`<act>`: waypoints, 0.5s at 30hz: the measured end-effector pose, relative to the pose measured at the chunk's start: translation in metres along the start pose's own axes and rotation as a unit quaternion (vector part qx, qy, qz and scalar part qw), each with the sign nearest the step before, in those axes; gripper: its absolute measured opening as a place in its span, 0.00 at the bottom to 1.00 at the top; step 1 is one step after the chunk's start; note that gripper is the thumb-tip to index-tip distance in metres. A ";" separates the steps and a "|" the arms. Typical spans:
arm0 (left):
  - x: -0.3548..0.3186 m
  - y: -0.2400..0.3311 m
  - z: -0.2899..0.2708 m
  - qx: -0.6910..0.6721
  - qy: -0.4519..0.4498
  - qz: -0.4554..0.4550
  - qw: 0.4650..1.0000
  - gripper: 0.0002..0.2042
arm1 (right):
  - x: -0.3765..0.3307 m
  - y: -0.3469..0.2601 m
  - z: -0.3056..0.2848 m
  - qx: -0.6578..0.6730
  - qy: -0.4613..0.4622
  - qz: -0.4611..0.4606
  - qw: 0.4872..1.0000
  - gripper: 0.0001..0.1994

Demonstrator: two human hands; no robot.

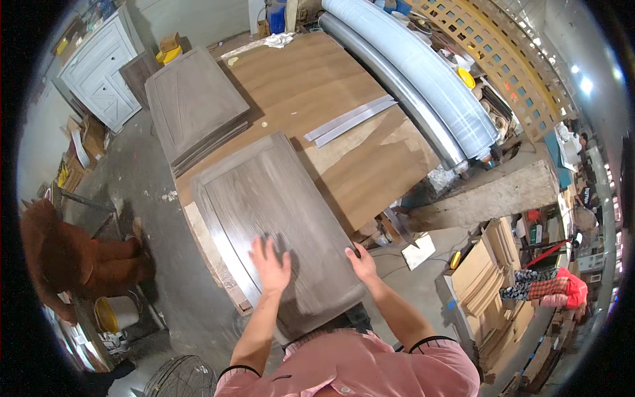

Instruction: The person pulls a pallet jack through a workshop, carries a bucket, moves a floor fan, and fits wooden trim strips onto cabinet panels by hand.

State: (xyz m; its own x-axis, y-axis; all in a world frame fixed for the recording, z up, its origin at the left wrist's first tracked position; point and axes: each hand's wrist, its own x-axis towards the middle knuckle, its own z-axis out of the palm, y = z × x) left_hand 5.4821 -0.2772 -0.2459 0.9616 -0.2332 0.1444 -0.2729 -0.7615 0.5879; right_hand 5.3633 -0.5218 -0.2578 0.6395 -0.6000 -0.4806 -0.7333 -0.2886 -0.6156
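Note:
A grey-brown wood-grain cabinet door lies flat in front of me, its near end close to my body. My left hand is over its face, fingers spread and holding nothing. At the door's right edge, my right hand is closed on the rim. A small dark spot shows by its fingertips, and I cannot tell what it is. Beyond, to the left, rests a stack of similar doors. Two thin pale strips lie side by side on the brown-covered table.
Large plastic-wrapped rolls line the table's far right side. A concrete beam and stacked cardboard are at the right. A white cabinet stands far left, a bucket and fan lower left. Two other people are nearby.

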 end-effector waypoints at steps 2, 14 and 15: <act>0.022 0.010 0.022 0.017 -0.003 0.029 0.999 0.30 | 0.026 0.016 0.009 0.206 0.011 -0.010 0.978 0.29; 0.063 0.033 0.074 0.136 -0.067 -0.020 0.988 0.29 | 0.389 -0.146 0.022 0.254 0.139 -0.052 0.956 0.38; 0.066 0.036 0.078 0.130 -0.063 -0.011 0.989 0.29 | 0.410 -0.156 0.021 0.253 0.144 -0.044 0.956 0.38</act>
State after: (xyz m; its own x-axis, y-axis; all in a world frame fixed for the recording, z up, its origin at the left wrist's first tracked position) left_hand 5.5332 -0.3667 -0.2771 0.9608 -0.2763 0.0236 -0.2659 -0.8935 0.3619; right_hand 5.7444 -0.7070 -0.3719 0.5500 -0.7918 -0.2657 -0.4273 0.0066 -0.9041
